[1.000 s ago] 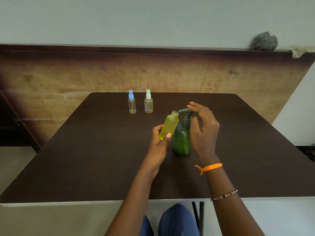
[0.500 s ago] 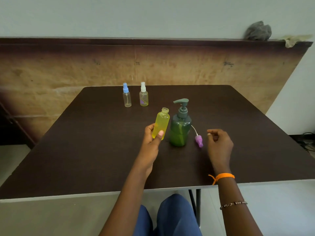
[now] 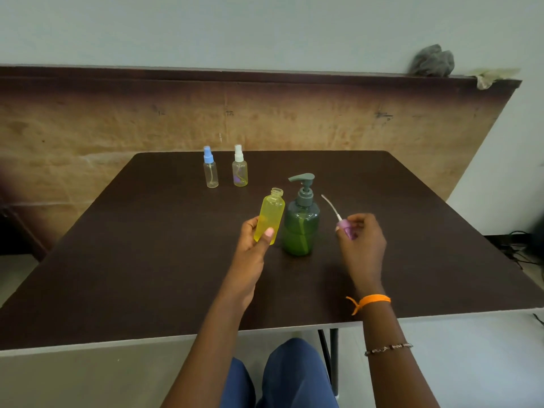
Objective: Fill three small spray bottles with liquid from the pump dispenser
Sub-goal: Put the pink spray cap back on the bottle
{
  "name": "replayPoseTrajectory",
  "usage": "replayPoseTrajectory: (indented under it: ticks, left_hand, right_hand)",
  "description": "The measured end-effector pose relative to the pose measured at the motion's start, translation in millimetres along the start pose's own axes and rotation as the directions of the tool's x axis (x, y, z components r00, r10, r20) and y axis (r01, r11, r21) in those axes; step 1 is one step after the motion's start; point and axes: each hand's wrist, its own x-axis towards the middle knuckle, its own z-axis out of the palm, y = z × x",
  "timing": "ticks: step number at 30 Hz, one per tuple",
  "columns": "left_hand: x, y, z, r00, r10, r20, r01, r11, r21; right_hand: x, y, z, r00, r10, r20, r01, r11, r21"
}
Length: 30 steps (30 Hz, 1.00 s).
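Note:
My left hand (image 3: 253, 248) grips an uncapped yellow spray bottle (image 3: 270, 217), tilted slightly, just left of the green pump dispenser (image 3: 301, 220) that stands upright mid-table. My right hand (image 3: 362, 241) pinches a purple spray cap (image 3: 346, 227) with its white dip tube pointing up-left, lifted to the right of the dispenser. At the far side of the dark table (image 3: 147, 260) stand two capped small bottles: one with a blue cap (image 3: 210, 171) and one with a white cap (image 3: 240, 170).
A brown board leans against the wall behind the table. A grey rag (image 3: 432, 60) lies on its top edge at the right. My knees in blue trousers (image 3: 288, 375) show below the table's near edge. Cables lie on the floor at far right.
My right hand left the pump head, moved down to the right of the dispenser and picked up the purple spray cap from the table. The left hand kept hold of the yellow bottle.

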Motion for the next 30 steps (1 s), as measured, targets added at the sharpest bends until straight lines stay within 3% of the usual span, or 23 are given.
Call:
replayPoseTrajectory:
  ticks: [4,8,13,17,21,24,30]
  left_hand:
    - [2,9,0,1.0,0.016,-0.011,-0.016,0.999,-0.05]
    - [1,18,-2,0.998,0.054,-0.013,-0.056,0.991,-0.12]
    - [0,27,-6,0.996,0.084,-0.031,-0.088,0.98,-0.178]
    - [0,34,-10,0.994,0.098,-0.056,-0.107,0.975,-0.194]
    - [2,41,-14,0.991,0.115,-0.068,-0.127,0.971,-0.204]
    - [2,46,-17,0.99,0.127,-0.057,-0.136,0.97,-0.204]
    - [1,55,-17,0.988,0.154,-0.021,-0.155,0.965,-0.21]
  right_hand:
    - [11,-38,-23,0.997,-0.042,-0.058,0.057,0.961,0.27]
    - [19,-78,-36,0.998,-0.069,0.013,0.052,0.847,0.529]
    - [27,-112,-29,0.981,-0.182,0.061,0.114,0.809,0.576]
    - [42,-137,-25,0.923,-0.343,0.172,0.224,0.845,0.485]
    - [54,-159,-25,0.808,-0.487,0.331,0.371,0.858,0.356]
    - [61,-174,-24,0.674,-0.545,0.498,0.465,0.838,0.287]
    - [78,-202,-13,0.392,-0.495,0.776,0.64,0.752,0.157]
